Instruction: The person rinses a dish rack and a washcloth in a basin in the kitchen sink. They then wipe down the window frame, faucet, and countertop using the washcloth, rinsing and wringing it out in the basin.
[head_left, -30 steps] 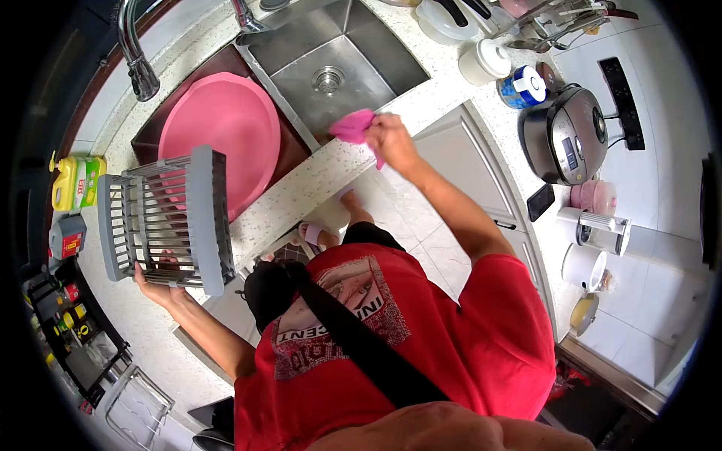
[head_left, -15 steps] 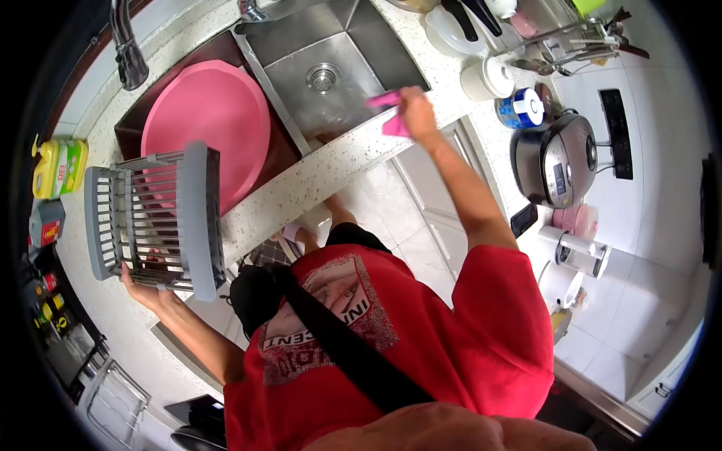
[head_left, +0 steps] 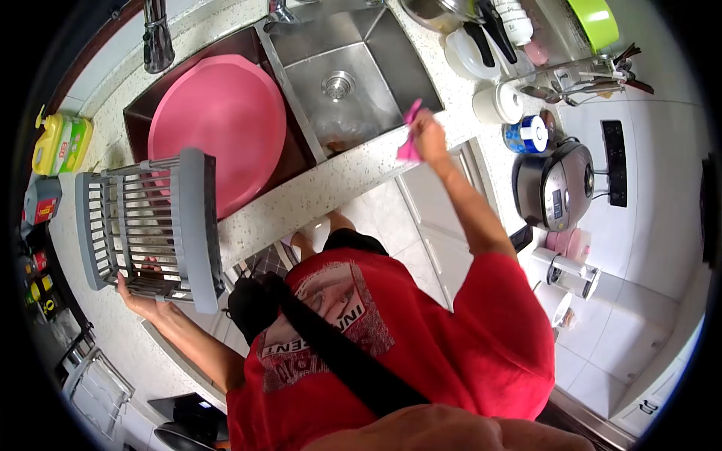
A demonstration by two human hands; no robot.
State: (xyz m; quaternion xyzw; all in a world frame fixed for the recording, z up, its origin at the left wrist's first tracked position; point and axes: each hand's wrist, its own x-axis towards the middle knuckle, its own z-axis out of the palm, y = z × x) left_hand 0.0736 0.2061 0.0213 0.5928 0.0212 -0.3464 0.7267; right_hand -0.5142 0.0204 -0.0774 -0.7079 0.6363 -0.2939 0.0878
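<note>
A grey slatted rack (head_left: 197,233) is tilted up over the counter, partly in front of the pink basin (head_left: 218,124). My left hand (head_left: 143,295) grips its lower edge, fingers reaching through the bars. At the front edge of the steel sink, my right hand (head_left: 429,137) is closed on a pink cloth (head_left: 410,149), which sticks out on both sides of the fingers. The pink basin sits in the left sink bowl. Inside the right sink bowl (head_left: 338,120), a small brownish bit lies near the front wall.
Two faucets (head_left: 158,45) stand behind the bowls. Yellow detergent (head_left: 64,143) is at the left. Along the right counter are a white lidded jar (head_left: 498,104), a blue-and-white container (head_left: 526,134), a rice cooker (head_left: 555,184) and a utensil rack (head_left: 579,79).
My right hand has moved right along the sink's front edge with the cloth. The left hand still holds the rack, and the camera view has shifted.
</note>
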